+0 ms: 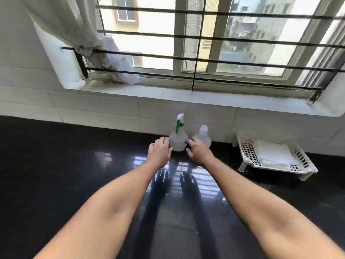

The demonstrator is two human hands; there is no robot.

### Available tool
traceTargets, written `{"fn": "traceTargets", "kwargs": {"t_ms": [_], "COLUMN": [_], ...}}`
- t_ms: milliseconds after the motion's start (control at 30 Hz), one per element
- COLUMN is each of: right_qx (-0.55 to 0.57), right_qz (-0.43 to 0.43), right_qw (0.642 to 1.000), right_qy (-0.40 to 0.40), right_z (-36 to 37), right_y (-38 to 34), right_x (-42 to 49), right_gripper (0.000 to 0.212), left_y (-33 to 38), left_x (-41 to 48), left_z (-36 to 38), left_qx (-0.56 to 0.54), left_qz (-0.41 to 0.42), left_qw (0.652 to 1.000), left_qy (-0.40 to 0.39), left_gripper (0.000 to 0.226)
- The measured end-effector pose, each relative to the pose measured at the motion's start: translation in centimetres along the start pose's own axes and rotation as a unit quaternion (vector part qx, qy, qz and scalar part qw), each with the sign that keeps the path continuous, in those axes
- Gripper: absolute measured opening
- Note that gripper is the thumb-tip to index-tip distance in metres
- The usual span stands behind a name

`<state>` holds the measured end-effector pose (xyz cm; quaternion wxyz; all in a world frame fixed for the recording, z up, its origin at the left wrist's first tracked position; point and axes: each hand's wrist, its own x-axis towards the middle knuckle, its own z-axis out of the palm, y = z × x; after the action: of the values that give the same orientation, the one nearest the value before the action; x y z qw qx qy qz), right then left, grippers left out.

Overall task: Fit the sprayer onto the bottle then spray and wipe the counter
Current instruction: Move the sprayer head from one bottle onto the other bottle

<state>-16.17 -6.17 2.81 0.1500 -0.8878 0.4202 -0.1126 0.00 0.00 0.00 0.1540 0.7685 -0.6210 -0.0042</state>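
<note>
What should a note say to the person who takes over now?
Left hand and right hand: both hold the sprayer bottle by its sides, at the back of the counter.
Open bottle, without sprayer, stands just right of it.
Cloths lie in the basket further right.
Done: sprayer sits on one bottle; tightness cannot be seen.
Left: spray and wipe the counter.

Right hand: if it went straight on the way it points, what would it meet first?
The sprayer bottle. The right hand points forward and left at its side, fingertips at or nearly on it; depth is unclear. The open bottle stands just right of that line.
</note>
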Motion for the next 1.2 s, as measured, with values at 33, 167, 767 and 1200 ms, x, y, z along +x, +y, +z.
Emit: {"fn": "traceTargets", "kwargs": {"t_ms": [33,167,767,1200], "right_qx": [0.016,0.083,0.178,0.345], "right_qz": [0.007,0.057,0.131,0.089], "right_qw": [1.000,0.993,0.963,0.924], "right_qy": [0.005,0.060,0.153,0.139], "right_z": [0.1,-0.2,2.5,3.0], "right_y": [-0.1,-0.7,-1.6,-2.0], "right_x": [1.2,4.7,12.1,12.6], "right_gripper": [0.041,0.046,0.025,0.015], "left_y": [-0.5,-1.7,-2.7,-3.4], "left_x": [0.9,4.6,11.0,9.0], "left_z": [0.2,1.6,8.2,6.3], "left_qx": [-0.015,-0.084,-0.280,-0.400], "left_qz": [-0.010,-0.039,-0.045,-0.046], "left_qw": [1.000,0.994,0.959,0.915], "left_qy": [-0.011,-0.053,-0.011,0.007], "left_gripper": [0.050,0.060,0.079,0.063]}}
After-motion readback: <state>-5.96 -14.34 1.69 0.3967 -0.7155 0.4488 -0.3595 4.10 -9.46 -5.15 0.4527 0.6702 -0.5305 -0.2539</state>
